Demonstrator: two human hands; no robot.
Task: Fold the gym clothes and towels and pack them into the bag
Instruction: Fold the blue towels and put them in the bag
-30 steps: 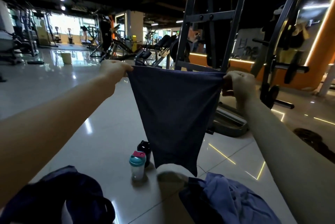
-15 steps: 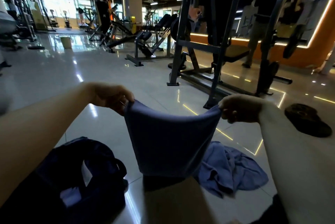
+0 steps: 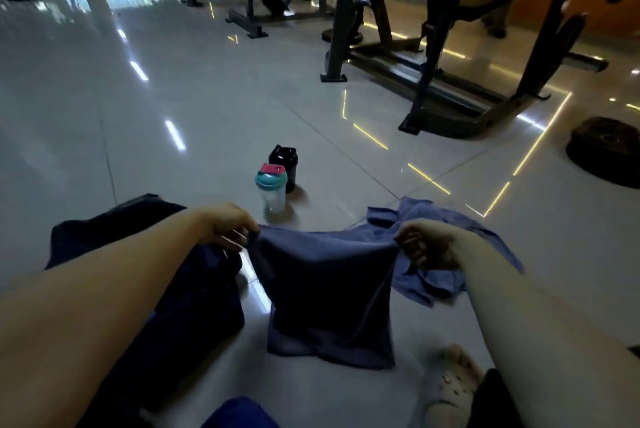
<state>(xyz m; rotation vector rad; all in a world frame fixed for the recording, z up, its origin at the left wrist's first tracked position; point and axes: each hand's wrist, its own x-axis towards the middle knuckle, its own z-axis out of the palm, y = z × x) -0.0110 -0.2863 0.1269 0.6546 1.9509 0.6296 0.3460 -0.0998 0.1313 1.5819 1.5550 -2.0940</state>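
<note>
My left hand (image 3: 228,225) and my right hand (image 3: 427,247) each pinch a top corner of a dark blue cloth (image 3: 329,296). The cloth hangs between them and its lower edge rests on the tiled floor. A dark navy bag (image 3: 180,292) lies on the floor under my left forearm, partly hidden by it. A crumpled lighter blue garment (image 3: 436,219) lies on the floor behind my right hand. Another blue piece of fabric (image 3: 239,413) shows at the bottom edge.
A clear shaker bottle with a teal lid (image 3: 272,190) and a black bottle (image 3: 284,164) stand on the floor beyond the cloth. A steel rack frame (image 3: 426,81) rises behind. A weight plate (image 3: 606,155) lies at right. My foot in a white clog (image 3: 450,382) is at lower right.
Both hands have come down with the cloth from chest height to near the floor, so its lower edge now touches the tiles. The view has tilted downward.
</note>
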